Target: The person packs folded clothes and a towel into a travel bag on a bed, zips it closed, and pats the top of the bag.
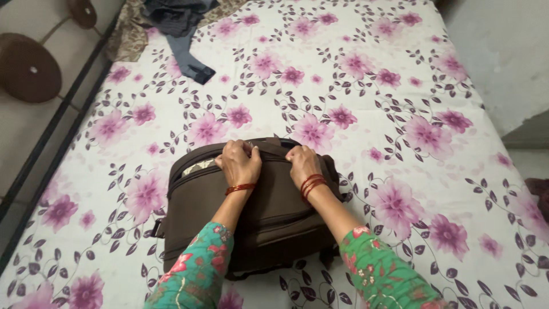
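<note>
Floral bedsheet (366, 86) bears dark clothes (180, 28) (far corner); left hand (240, 162) and right hand (302, 163) each grip, clenched, the brown bag (269, 212).

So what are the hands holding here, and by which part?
Both the left hand and right hand grip the brown backpack at its top edge, along the partly open zipper opening, as it lies on the floral bedsheet.

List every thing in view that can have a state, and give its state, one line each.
Brown backpack: lying flat on the bed, top zip partly open at its left end, pale contents showing.
Left hand: gripping the bag's top edge.
Right hand: gripping the top edge beside it.
Dark clothes: crumpled in a heap at the bed's far end.
Floral bedsheet: spread flat.
</note>
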